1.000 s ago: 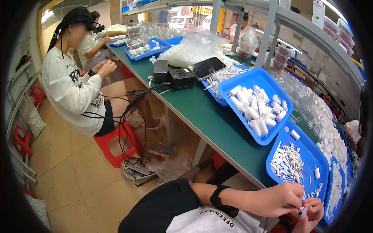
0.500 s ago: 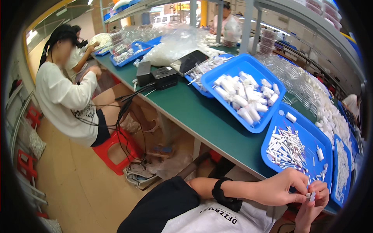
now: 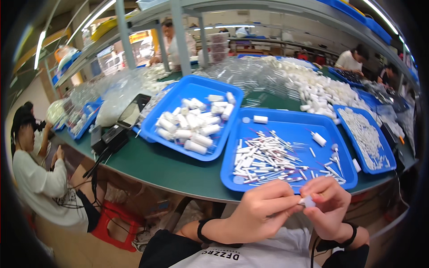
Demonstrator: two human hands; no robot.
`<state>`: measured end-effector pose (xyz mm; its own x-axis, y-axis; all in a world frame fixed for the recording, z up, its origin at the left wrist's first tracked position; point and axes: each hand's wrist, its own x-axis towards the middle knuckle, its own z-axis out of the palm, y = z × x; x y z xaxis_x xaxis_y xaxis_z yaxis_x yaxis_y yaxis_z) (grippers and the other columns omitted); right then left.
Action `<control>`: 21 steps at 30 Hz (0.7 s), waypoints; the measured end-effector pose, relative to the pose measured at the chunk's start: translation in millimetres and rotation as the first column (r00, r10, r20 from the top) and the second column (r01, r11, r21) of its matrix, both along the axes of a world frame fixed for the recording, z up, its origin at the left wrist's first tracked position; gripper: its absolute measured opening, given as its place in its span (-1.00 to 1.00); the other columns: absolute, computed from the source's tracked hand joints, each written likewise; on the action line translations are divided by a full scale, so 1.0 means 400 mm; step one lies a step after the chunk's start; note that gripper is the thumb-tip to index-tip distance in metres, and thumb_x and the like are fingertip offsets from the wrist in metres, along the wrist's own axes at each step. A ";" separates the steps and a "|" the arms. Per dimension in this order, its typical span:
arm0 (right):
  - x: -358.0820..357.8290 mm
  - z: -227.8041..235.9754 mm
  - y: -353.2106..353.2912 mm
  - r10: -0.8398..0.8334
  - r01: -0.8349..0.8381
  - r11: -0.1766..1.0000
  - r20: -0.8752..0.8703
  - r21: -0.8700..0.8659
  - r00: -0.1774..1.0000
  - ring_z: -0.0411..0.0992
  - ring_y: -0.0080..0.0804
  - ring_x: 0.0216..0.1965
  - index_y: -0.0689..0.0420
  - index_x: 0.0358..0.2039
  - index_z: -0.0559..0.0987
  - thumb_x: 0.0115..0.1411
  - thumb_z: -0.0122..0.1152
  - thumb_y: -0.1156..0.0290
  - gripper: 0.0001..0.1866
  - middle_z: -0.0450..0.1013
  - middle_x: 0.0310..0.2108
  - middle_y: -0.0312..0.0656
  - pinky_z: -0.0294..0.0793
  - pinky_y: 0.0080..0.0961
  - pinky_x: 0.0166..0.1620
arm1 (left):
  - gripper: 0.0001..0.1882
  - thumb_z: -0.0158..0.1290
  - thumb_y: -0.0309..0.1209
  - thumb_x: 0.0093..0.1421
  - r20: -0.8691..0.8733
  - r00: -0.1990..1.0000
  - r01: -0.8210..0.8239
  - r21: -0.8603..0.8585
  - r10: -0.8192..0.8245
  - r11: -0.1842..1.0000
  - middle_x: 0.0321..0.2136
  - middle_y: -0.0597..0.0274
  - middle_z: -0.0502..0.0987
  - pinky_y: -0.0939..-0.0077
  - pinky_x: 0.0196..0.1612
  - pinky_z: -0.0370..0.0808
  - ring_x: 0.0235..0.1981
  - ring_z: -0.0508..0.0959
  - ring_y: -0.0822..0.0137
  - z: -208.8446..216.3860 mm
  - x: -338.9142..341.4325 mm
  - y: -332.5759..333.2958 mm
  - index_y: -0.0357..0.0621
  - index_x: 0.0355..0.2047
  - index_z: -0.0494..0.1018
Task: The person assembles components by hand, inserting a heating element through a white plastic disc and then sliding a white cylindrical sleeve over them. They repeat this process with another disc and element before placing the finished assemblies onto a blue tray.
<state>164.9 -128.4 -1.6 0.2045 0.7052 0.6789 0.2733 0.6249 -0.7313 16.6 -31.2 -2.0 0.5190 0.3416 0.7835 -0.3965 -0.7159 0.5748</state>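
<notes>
Pinching a small white piece [image 3: 309,202] between the closed fingertips of my left hand [image 3: 263,208] and right hand [image 3: 329,204], beside the blue tray [image 3: 299,127], I could drop it; a slackened pinch would be why.

Dk green tabletop [image 3: 152,172], bare strip along front edge. On it, L to R: clear plastic bag [image 3: 118,105], then a pair of blk boxes [image 3: 115,136] nr the edge; L blue tray [image 3: 201,86], mid blue tray [image 3: 290,125] just beside it, R blue tray [image 3: 374,169], w/ a sm. white cylinder [image 3: 356,165] btwn mid & R. Behind: loose clear tubes [image 3: 250,78], plus lg. white heap [image 3: 313,91] to their R
</notes>
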 end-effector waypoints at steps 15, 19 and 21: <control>0.064 0.045 -0.014 0.204 -0.251 0.962 -0.332 -0.107 0.921 0.43 -0.41 -0.14 0.30 -0.32 0.48 0.10 0.19 0.68 -0.88 0.46 -0.26 -0.10 0.42 -0.46 -0.02 | -0.82 0.20 -0.63 -0.02 -0.141 0.985 -0.091 0.046 0.097 0.995 -0.53 0.14 0.53 0.62 -0.47 0.42 -0.54 0.50 0.43 0.042 0.042 -0.009 -0.33 -0.34 0.56; 0.058 0.058 -0.027 0.210 -0.276 0.945 -0.322 -0.173 0.923 0.42 -0.45 -0.12 0.30 -0.30 0.48 0.12 0.17 0.67 -0.88 0.45 -0.23 -0.11 0.41 -0.48 -0.02 | -0.82 0.23 -0.61 -0.03 -0.100 0.992 -0.074 0.035 0.077 0.997 -0.58 0.17 0.45 0.59 -0.59 0.34 -0.61 0.44 0.39 0.030 0.025 0.004 -0.30 -0.36 0.55; 0.064 0.059 -0.028 0.223 -0.274 0.936 -0.233 -0.220 0.947 0.41 -0.49 -0.12 0.32 -0.26 0.47 0.11 0.19 0.66 -0.83 0.45 -0.22 -0.12 0.40 -0.50 -0.01 | -0.83 0.22 -0.58 0.00 -0.121 0.989 -0.072 0.078 0.081 0.994 -0.58 0.20 0.43 0.56 -0.60 0.30 -0.63 0.39 0.38 0.027 0.018 0.008 -0.28 -0.34 0.55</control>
